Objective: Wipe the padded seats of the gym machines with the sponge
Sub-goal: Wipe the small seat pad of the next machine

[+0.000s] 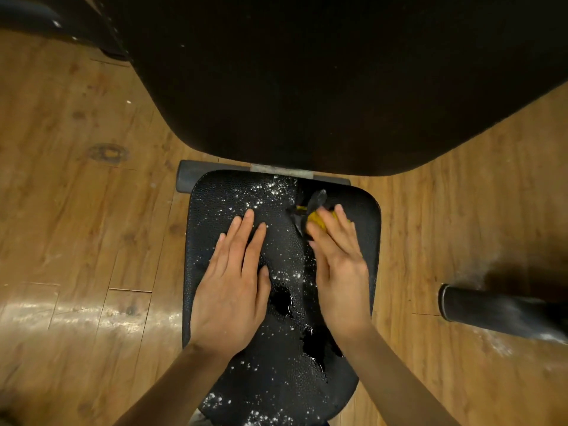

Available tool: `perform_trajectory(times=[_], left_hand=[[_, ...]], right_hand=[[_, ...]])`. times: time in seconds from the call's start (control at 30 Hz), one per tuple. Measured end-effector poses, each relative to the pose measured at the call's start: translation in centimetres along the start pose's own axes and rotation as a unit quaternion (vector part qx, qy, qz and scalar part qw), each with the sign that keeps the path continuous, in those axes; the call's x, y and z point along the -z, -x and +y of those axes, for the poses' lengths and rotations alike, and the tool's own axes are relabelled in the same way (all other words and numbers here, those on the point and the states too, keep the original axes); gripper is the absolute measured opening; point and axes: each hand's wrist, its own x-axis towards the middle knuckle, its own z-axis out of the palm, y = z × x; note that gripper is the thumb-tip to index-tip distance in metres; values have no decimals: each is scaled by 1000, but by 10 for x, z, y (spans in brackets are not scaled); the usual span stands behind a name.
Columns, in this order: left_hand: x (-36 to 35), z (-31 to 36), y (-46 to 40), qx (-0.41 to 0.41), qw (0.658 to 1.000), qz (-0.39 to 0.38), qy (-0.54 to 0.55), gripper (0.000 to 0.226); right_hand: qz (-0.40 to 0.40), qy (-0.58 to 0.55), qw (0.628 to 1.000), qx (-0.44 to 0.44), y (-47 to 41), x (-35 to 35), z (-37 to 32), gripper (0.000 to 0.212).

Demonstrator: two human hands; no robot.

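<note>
Left hand flat, fingers straight, steadying seat; right hand near seat's back edge, pressing yellow sponge under extended fingers.

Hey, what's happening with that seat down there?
A person is cleaning a black padded seat on a gym machine. The right hand presses a yellow sponge onto the far right part, while the left hand lies flat on the pad. White specks and wet patches still cover much of it.
</note>
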Motion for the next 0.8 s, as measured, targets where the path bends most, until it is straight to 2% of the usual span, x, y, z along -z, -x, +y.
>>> perform_trajectory(times=[0.23,0.33,0.43,0.67,0.77,0.8], left_hand=[[0,0,-1,2,1000,-2,-23,56],[-1,0,0,-2,1000,2,-24,56],[-1,0,1,0,1000,5,-20,56],[0,-1,0,-5,1000,10,-4,55],[3,-2,0,-7,999,11,46,53],[5,-3,1,-8,997,14,69,52]], right_hand=[[8,-5,997,-71,-88,-15,-16,27],[14,-17,1000,-18,-54,-12,-13,30],[-18,-27,998,55,-4,-2,0,32],[-60,-20,994,89,-46,6,3,22],[-36,-77,996,-13,-28,16,-5,14],[-10,-121,990,-67,-25,15,-10,21]])
